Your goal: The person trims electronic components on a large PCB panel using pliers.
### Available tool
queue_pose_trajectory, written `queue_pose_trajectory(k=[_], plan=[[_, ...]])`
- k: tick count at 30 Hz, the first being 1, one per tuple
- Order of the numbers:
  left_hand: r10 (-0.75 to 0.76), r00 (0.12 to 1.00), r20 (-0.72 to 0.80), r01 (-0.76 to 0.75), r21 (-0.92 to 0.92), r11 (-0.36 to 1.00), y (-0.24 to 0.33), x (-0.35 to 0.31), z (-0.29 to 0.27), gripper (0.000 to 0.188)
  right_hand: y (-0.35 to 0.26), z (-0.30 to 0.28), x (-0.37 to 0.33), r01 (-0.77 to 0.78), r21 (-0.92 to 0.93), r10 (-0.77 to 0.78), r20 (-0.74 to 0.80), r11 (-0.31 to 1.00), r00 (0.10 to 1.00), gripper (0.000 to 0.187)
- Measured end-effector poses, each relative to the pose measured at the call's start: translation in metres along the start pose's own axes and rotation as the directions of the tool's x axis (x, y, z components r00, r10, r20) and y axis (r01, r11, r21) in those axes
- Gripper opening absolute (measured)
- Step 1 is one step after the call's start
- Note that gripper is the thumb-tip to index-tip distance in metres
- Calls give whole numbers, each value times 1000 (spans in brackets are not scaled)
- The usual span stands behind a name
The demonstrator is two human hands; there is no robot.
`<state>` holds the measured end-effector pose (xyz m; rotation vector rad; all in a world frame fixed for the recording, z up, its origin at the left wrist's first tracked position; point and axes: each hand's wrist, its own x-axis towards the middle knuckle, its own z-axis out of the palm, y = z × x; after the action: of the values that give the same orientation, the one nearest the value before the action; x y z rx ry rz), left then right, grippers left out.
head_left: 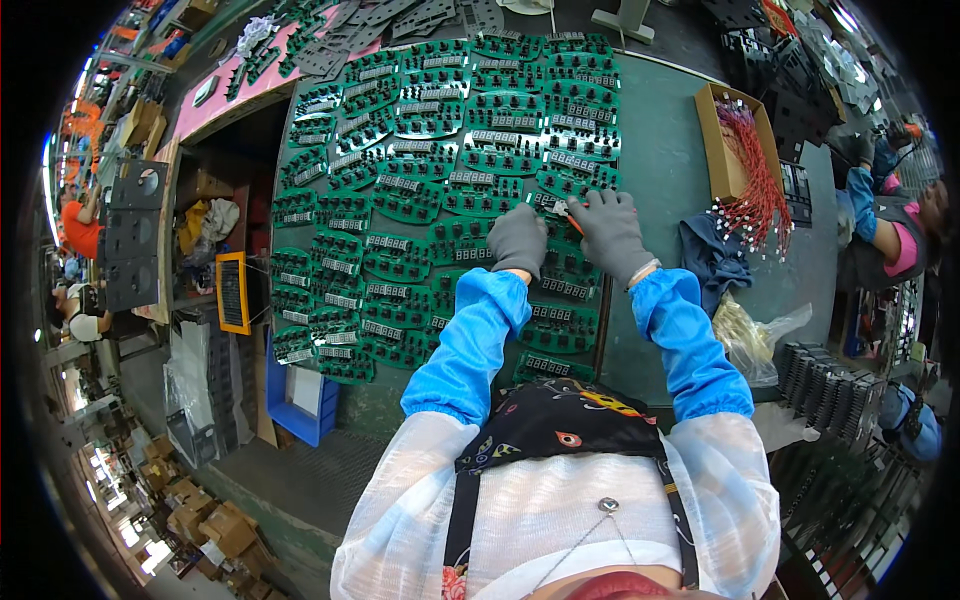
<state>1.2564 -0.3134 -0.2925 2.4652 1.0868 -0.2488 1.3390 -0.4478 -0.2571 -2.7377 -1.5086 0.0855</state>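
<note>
Green circuit boards (400, 205) with white digit displays and black parts cover much of the green bench in close rows. My left hand (518, 240), in a grey glove, is closed over the boards near the right-hand rows; what its fingers hold is hidden. To its right my right hand (612, 236), gloved too, is closed around a small hand tool with an orange handle (574, 224). The tool's metal head (560, 208) points left, over a board (543, 202) between the two hands. The exact kind of tool is too small to tell.
At the right stands a cardboard box (716, 150) with red wires (745, 170) spilling out. A dark blue cloth (714, 255) and a clear plastic bag (757, 340) lie nearer. A blue tray (303, 400) sits low left. Other people are at the far right and left.
</note>
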Motion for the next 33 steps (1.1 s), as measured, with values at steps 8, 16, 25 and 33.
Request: queue_pose_trajectory(k=[8,16,25,33], plan=[[3,1000,7,-3,-15,1000,-4,-1,2,23,-14,-10,18,77,-50,-76,10,996,997,44],[-10,1000,-2,9,-5,1000,-3,2,2,22,-25,10,22,75,-166,-82,-36,983,996,37],[-8,1000,9,9,-14,1000,-4,4,2,23,-23,11,12,-122,157,109,91,980,990,41],[30,1000,7,-30,-28,999,-1,6,4,24,-4,27,4,-418,762,306,298,494,904,53]])
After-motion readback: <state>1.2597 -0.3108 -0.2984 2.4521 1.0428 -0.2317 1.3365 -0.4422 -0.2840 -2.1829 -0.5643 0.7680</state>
